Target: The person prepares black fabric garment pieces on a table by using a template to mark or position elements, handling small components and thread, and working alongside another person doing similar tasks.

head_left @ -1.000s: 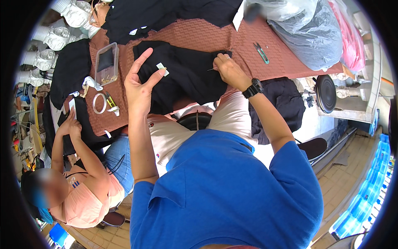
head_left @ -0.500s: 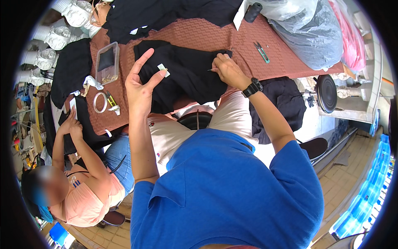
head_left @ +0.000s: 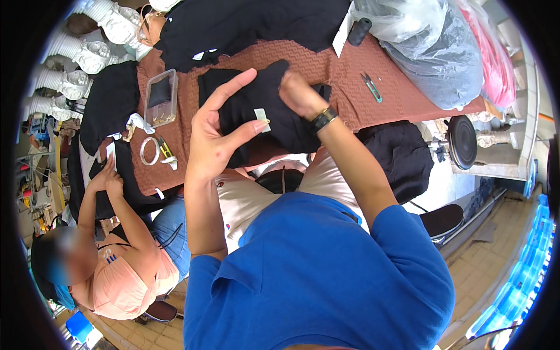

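Note:
A black garment [head_left: 233, 79] lies over the near edge of the table and across my lap. My left hand [head_left: 213, 134] is on its left side, forefinger stretched out and thumb spread away from it; the other fingers are mostly hidden. The thumb tip touches a small white tag [head_left: 260, 114] with a tiny gold-coloured piece on it. My right hand [head_left: 302, 96], with a dark watch on the wrist, is at the raised upper part of the garment. Motion smears its fingers, so what they hold does not show.
Thread snips [head_left: 371, 87] and a black thread spool [head_left: 359, 32] lie at the right on the brown-covered table [head_left: 315, 64]. Stuffed plastic bags [head_left: 431, 52] stand beyond. A clear box [head_left: 161, 99] and yellow-handled cutter [head_left: 167, 150] are at left, near a co-worker's hands [head_left: 106, 182].
My right hand has moved left from the garment's right corner and turned, its fingers now blurred. My left hand has shifted right and slightly down. The tag has moved right with it.

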The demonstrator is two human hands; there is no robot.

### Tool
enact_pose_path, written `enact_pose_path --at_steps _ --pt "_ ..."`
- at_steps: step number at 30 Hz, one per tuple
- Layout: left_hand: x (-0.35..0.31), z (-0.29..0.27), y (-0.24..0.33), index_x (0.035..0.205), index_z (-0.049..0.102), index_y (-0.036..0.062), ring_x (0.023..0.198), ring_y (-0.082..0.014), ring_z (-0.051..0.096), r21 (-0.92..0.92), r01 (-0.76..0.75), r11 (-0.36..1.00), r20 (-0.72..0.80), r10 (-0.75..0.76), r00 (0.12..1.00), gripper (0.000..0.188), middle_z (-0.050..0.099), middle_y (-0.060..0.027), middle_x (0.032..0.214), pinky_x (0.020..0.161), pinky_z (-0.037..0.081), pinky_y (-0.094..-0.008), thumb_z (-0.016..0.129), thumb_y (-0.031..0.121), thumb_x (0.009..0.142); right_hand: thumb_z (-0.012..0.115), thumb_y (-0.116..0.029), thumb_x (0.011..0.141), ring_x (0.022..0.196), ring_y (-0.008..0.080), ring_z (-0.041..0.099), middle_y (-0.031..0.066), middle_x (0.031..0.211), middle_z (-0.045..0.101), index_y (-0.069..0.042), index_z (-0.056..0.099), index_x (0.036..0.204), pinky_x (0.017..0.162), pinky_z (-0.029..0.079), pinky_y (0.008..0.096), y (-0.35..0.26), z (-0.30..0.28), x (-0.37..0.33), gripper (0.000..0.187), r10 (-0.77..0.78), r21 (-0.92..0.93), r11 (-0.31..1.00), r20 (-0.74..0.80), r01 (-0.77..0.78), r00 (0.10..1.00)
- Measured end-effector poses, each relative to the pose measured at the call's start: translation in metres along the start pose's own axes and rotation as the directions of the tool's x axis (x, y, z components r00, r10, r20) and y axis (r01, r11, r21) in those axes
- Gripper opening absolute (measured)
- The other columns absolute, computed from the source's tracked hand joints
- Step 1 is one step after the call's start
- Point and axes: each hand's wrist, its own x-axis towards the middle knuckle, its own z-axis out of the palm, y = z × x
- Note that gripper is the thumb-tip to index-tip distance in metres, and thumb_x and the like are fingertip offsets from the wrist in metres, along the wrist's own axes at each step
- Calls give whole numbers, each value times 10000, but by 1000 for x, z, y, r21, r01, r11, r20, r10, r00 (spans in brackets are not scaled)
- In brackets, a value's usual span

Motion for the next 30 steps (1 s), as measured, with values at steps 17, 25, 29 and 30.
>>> enact_pose_path --at_steps 17,25,29,30 --pt "0 -12 -35 1396 569 -3 1249 -160 553 259 -17 966 -139 55 989 642 606 -99 1378 1081 422 -302 759 -70 786 666 -157 982 1002 102 658 83 1162 694 45 612 1273 837 556 249 5 39 -79 359 50 -236 971 80 -30 996" --pt "1 -14 -38 1404 561 -8 1232 -154 556 208 29 978 -164 5 986 636 601 -100 1374 1060 443 -295 758 -58 801 730 -153 937 960 78 660 54 1120 714 28 645 1243 825 547 234 1 42 -80 366 1 -265 964 133 35 991" --pt "1 -16 -46 1400 564 -8 1204 -150 570 225 43 974 -187 0 982 636 608 -96 1353 1042 457 -287 758 -64 797 737 -139 931 940 74 661 45 1091 718 31 660 1217 820 542 223 5 39 -83 341 -16 -240 970 90 38 996" --pt "1 -16 -47 1399 565 -8 1198 -149 574 245 43 968 -194 6 981 636 610 -95 1347 1039 460 -286 759 -65 796 736 -137 932 936 73 660 43 1085 718 33 663 1210 819 541 219 5 40 -84 334 -18 -218 975 76 34 997"
